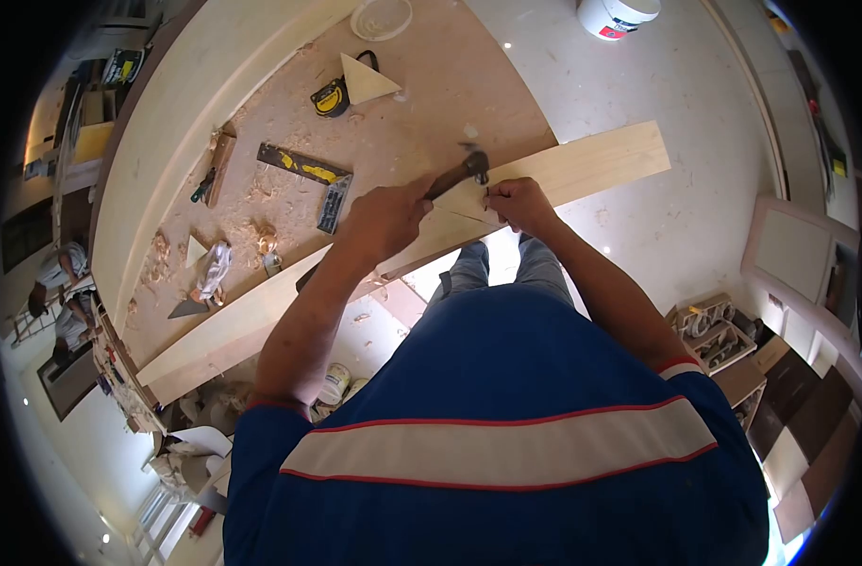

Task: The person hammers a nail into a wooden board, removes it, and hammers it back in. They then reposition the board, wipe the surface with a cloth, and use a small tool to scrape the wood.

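Note:
My left hand point(385, 223) is closed round the handle of a hammer point(476, 168), whose head is just above the fingertips of my right hand point(519, 204). Those fingertips pinch what looks like a thin nail point(486, 196), small and partly hidden. Under both hands a long pale wooden board point(605, 162) lies slantwise across the table edge. A light triangular wood piece point(461, 205) sits on the board beside the right fingertips. Left of the hammer, a try square point(305, 166) with yellow marks rests on the table.
Wood shavings litter the brown tabletop point(431, 85). On it lie a tape measure point(331, 98), another wooden triangle point(368, 81), a wooden block point(221, 168) and a flat scraper blade point(188, 308). A white bucket point(618, 17) stands beyond. Another person point(65, 274) is at far left.

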A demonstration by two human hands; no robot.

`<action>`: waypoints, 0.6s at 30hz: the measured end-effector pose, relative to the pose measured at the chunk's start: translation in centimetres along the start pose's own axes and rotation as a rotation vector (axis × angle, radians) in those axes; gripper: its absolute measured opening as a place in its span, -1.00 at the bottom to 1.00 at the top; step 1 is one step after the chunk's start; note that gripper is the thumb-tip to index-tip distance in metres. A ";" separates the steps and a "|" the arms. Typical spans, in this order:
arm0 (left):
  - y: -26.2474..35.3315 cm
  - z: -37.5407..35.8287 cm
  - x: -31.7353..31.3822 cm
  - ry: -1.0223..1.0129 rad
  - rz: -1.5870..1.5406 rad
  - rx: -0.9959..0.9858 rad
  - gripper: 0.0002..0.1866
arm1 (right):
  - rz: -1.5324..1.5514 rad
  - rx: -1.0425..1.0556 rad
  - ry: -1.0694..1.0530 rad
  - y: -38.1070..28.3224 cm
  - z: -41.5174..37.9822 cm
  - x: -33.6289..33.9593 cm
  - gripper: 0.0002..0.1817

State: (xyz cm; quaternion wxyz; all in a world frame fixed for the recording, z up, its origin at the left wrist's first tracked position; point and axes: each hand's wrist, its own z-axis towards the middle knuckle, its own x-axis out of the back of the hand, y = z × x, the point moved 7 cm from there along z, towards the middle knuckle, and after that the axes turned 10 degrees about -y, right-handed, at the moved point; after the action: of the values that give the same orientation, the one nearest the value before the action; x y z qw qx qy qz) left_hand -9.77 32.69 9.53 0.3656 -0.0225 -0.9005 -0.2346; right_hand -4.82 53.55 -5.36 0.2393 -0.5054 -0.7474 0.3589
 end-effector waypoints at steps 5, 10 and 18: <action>0.8 0.4 1.9 0.016 -0.131 0.034 -0.50 | 0.025 0.059 0.005 0.2 0.1 0.0 -0.78; 2.3 1.4 2.3 -0.149 0.093 0.006 -0.48 | 0.007 0.015 -0.006 0.2 0.3 -0.1 -0.76; 0.7 2.5 2.1 0.063 -0.120 0.007 -0.50 | 0.035 0.024 -0.016 0.2 0.4 -0.2 -0.78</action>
State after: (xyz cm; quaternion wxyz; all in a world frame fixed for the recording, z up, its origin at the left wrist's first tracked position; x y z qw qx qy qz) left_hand -12.81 34.09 9.66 0.3792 0.0404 -0.8890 -0.2535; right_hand -4.95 53.28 -5.75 0.2329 -0.5126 -0.7359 0.3761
